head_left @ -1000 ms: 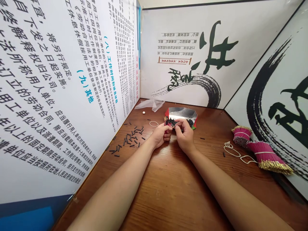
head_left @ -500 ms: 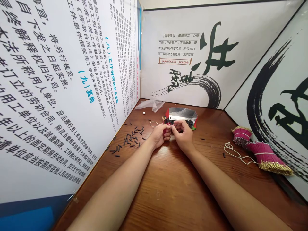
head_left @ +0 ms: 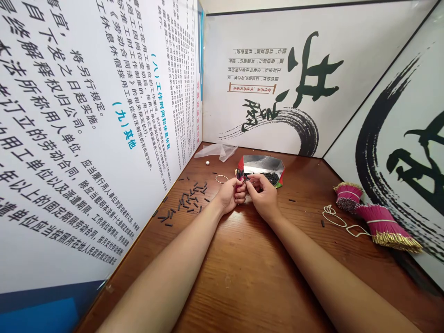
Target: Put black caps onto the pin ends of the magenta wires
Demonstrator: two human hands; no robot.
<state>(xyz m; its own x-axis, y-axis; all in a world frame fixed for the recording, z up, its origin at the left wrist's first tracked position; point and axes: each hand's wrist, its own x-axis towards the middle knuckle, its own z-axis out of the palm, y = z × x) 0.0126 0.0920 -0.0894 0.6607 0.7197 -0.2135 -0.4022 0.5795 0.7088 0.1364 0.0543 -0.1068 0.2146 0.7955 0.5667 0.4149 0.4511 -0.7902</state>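
My left hand (head_left: 230,194) is closed round a small bundle of pink wires (head_left: 238,181), its gold and black tips standing up above the fingers. Close beside it, my right hand (head_left: 262,193) pinches a small black tube (head_left: 246,177) between thumb and fingertips, partly hidden by the fingers. Just behind both hands lies an opened silvery pouch (head_left: 262,162) with red and green edges. Many short black tubes (head_left: 273,177) are heaped in it.
Loose black tubes (head_left: 189,201) lie scattered left on the wooden table (head_left: 222,277). Nearby are a rubber band (head_left: 222,179), a white bead (head_left: 207,163) and a clear plastic bag (head_left: 220,150). Tied pink wire bundles (head_left: 386,222) and pale bands (head_left: 335,216) lie right. Printed panels (head_left: 260,37) wall the table.
My right hand has shifted slightly, its fingertips drawing a little away from the wire bundle, and a dark piece now shows at them. My left hand stays round the wires.
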